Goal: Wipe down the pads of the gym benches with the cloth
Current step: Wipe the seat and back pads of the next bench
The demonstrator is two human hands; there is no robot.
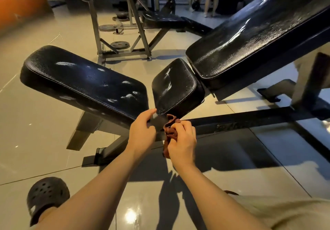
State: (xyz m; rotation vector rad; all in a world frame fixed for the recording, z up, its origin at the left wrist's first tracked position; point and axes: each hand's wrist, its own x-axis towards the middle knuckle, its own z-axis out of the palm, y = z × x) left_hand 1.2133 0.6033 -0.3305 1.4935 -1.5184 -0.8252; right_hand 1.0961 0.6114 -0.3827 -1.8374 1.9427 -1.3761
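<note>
Gripping crumpled reddish-brown cloth [170,133]: right hand [182,140], fingers curled round it, just below small black leather seat pad [175,87] | left hand [142,134] fingers loosely spread, empty, index tip at that pad's near corner | long black bench pad [84,81] to left

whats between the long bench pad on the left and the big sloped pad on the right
In the head view, the small seat pad sits between the long pad and the sloped pad, with tiled floor behind it.
</note>
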